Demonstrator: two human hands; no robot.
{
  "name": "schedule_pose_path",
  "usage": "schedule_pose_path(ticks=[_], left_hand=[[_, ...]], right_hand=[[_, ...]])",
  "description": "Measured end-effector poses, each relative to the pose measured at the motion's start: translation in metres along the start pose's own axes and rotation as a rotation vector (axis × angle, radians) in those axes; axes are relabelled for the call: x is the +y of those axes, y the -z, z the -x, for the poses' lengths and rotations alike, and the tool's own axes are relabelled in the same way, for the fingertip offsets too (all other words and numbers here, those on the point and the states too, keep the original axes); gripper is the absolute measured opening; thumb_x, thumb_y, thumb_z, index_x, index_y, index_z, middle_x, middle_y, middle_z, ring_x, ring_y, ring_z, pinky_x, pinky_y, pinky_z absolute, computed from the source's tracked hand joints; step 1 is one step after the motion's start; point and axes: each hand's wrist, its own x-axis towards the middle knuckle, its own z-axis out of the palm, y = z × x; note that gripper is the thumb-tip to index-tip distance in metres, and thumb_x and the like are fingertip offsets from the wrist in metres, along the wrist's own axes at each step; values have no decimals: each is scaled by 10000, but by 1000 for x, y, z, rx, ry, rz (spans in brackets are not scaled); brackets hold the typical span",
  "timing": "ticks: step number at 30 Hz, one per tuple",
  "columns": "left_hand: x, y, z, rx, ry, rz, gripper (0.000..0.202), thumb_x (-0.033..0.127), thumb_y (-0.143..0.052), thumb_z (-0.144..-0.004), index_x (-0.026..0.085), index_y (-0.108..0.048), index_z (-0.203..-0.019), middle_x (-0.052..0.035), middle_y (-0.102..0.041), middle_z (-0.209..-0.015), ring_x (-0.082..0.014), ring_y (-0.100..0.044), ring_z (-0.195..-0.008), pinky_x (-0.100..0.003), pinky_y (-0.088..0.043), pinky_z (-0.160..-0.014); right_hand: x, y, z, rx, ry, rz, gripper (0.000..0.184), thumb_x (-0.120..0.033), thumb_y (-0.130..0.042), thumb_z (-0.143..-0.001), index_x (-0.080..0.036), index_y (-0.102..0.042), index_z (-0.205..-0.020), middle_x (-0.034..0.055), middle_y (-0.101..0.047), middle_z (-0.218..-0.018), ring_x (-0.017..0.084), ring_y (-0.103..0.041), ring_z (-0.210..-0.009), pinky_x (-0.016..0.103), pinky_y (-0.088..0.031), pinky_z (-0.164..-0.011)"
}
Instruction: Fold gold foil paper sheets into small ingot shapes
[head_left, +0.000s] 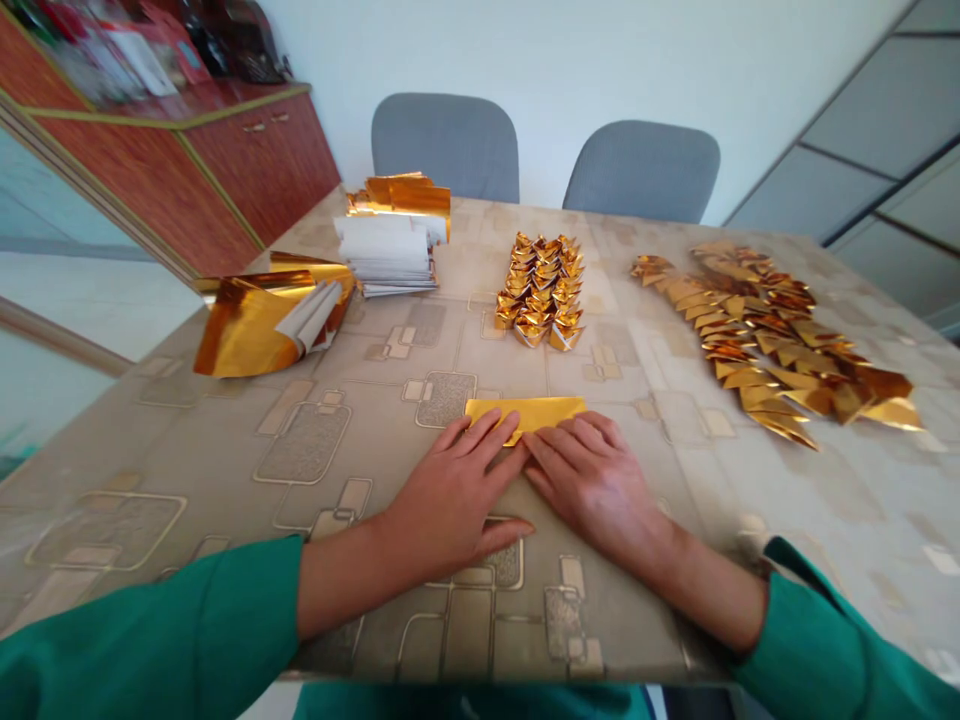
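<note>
A strip of folded gold foil paper (551,408) lies flat on the table in front of me, its long side running left to right. My left hand (461,490) rests on its left part, fingers stretched out over the near edge and the thumb held apart. Over the right part lies my right hand (596,480), its fingers slightly bent and laid on the paper, pointing left towards the other hand. Its thumb is hidden. The fingertips of both hands almost meet at the middle of the strip, covering much of its near edge.
Folded gold foil pieces stand in a block of rows (541,290) beyond my hands. Long chains of nested gold pieces (757,330) lie at right. At back left are a stack of foil sheets (390,255) and a curled foil bundle (251,325). Two grey chairs (446,145) stand behind the table.
</note>
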Motion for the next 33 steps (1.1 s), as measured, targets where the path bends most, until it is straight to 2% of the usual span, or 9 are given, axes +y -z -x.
schedule_pose_path(ticks=[6, 15, 21, 24, 28, 30, 33], left_hand=[[-4, -1, 0, 27, -18, -33, 745, 683, -396, -899, 181, -422, -1450, -164, -360, -1551, -336, -343, -1420, -532, -248, -1126], [-24, 5, 16, 4, -85, -63, 683, 662, -338, -933, 237, -401, -1464, -84, -359, -1563, -270, -335, -1434, -506, -96, -1184], [-40, 13, 37, 3, -86, -113, 629, 626, -381, -940, 267, -425, -1455, -52, -392, -1549, -270, -322, -1439, -484, -81, -1191], [-41, 14, 39, -2, -80, -117, 634, 632, -395, -932, 264, -441, -1445, -56, -396, -1547, -284, -313, -1442, -493, -99, -1188], [-39, 13, 36, 1, -71, -113, 646, 651, -427, -909, 255, -479, -1418, -69, -424, -1529, -305, -320, -1437, -518, -112, -1184], [-38, 14, 34, 11, -69, -110, 643, 650, -438, -905, 249, -497, -1404, -77, -437, -1520, -311, -331, -1431, -531, -112, -1184], [-38, 16, 34, 26, -67, -105, 617, 629, -456, -910, 250, -511, -1393, -79, -452, -1510, -314, -339, -1426, -545, -114, -1184]], right_hand=[[12, 1, 21, -64, -35, 29, 288, -299, -561, -950, -152, -662, -1176, 80, -696, -1124, 245, -594, -1054, 448, -382, -1047], [15, 10, 26, -154, -33, 22, 359, -347, -560, -953, -179, -611, -1266, 72, -673, -1223, 261, -596, -1121, 525, -305, -1119], [16, 11, 24, -183, -43, 17, 340, -351, -544, -959, -188, -624, -1247, 72, -672, -1200, 254, -594, -1104, 511, -305, -1119], [9, 13, 18, -203, -60, 52, 343, -381, -553, -949, -188, -639, -1219, 86, -678, -1130, 263, -594, -1064, 524, -302, -1112], [-5, 14, 8, -223, -79, 104, 426, -474, -586, -911, -269, -605, -1283, 88, -662, -1037, 275, -582, -1024, 557, -288, -1103], [-7, 13, 7, -222, -75, 109, 444, -486, -592, -904, -284, -592, -1300, 87, -657, -1051, 275, -572, -1043, 554, -276, -1110], [-1, 14, 18, -197, -66, 108, 399, -427, -569, -933, -244, -605, -1285, 89, -658, -1157, 268, -564, -1095, 543, -251, -1128]])
